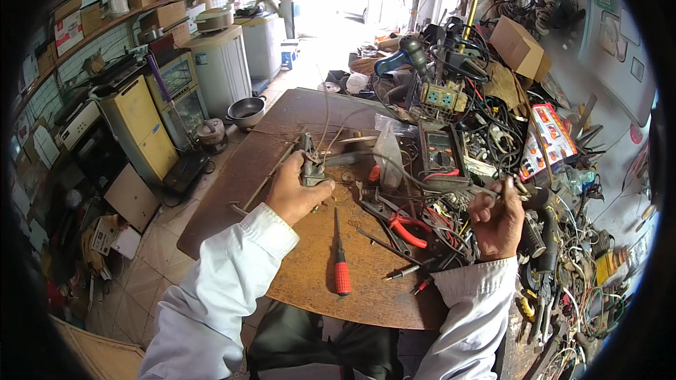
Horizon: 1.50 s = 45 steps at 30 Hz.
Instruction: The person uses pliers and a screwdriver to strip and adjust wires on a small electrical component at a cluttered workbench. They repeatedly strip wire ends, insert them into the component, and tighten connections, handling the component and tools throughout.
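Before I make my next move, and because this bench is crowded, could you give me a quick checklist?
1. Left hand on the grey metal part: ok.
2. Right hand, what its curled fingers hold: cannot tell.
3. Red-handled screwdriver lying apart from the tool pile: ok.
4. Red-handled pliers free of other tools: not ok, they lie among them.
5. Multimeter reading: cannot tell, too small.

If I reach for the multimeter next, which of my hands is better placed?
Probably your right hand: it's nearer the multimeter, while your left hand is farther away and gripping a metal part. The right hand seems to pinch something too; I can't tell what.
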Each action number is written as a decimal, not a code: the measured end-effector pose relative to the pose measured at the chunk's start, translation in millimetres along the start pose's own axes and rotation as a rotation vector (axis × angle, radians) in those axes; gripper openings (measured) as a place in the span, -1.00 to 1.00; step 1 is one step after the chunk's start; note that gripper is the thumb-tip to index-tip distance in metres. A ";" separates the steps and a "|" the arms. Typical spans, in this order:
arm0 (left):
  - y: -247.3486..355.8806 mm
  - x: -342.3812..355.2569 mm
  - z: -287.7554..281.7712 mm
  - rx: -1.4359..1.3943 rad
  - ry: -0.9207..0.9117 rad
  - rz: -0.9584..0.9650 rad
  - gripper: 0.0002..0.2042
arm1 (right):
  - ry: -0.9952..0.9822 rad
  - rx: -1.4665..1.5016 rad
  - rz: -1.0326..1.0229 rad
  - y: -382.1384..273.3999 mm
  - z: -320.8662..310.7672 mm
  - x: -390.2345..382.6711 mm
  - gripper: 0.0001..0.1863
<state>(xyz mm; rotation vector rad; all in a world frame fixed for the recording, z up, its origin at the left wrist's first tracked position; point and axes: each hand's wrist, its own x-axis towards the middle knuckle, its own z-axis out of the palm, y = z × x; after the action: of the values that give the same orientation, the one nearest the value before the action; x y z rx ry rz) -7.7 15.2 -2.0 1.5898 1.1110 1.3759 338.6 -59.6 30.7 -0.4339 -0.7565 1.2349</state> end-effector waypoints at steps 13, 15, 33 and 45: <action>14.1 -2.9 -3.5 -0.418 -0.138 -0.184 -0.76 | 0.113 -0.183 0.024 34.2 -11.2 19.0 -0.85; 13.2 -2.1 -4.7 -0.412 -0.129 -0.186 -0.74 | 0.116 -0.172 0.033 33.9 -8.5 19.2 -0.83; 15.3 -2.3 5.4 -0.382 -0.049 -0.167 -0.73 | 0.017 0.009 -0.128 31.8 -10.1 18.9 -0.70; 18.6 -3.6 0.3 -0.312 -0.116 -0.152 -0.72 | -0.118 0.042 -0.052 29.7 -3.8 15.0 -0.57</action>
<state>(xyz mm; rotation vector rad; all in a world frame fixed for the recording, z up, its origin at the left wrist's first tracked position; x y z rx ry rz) -5.0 5.4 14.0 1.3150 0.8798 1.2700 323.2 -36.2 12.3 -0.3072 -0.8356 1.2333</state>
